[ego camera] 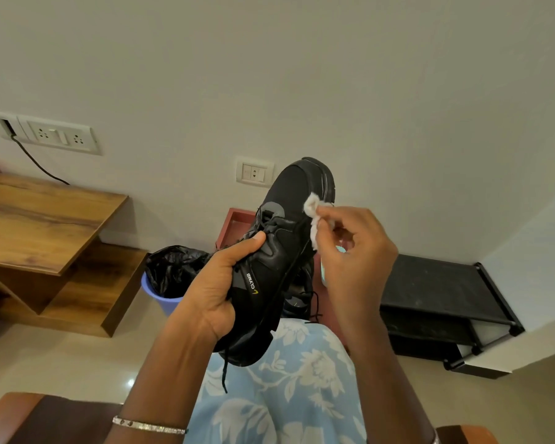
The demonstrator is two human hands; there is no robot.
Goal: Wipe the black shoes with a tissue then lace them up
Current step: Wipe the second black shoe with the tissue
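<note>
Person seated, both hands up in front of the wall.

Left hand [218, 290]: fingers wrapped round the heel end of a black lace-up sports shoe with a thick black sole [289, 225]. The thumb lies across the laced part and the other fingers are hidden under the shoe. Firm grasp. The shoe is in the air, toe pointing up and away, sole side facing right. One loose black lace end [225, 370] hangs from the heel over the lap.

Right hand [356, 251]: thumb and forefinger pinch a small crumpled white tissue [313, 216]; the remaining fingers are loosely curled and hold nothing. The tissue touches the shoe's side edge near the toe, just by the sole.

Counts:
- Hands: two.
- Tissues: one.
- Shoes: two. One is held; a second dark shoe [298, 299] sits low behind it, mostly hidden, with its lace trailing.
- Thin silver bangle [148, 426]: one, on the left wrist.

Lap covered in light blue cloth with a white flower print [285, 395].

Around:
- Brown wooden stepped table [45, 219] on the left.
- Lilac plastic bin [164, 299] lined with a black plastic bag [173, 267], beside the table.
- Red open box [234, 219] behind the shoe.
- Black low shelf rack [430, 290] on the right, against the wall.
- Two white switch plates on the wall: a long one [55, 136] with a black cable [36, 161], and a small one [254, 172].
</note>
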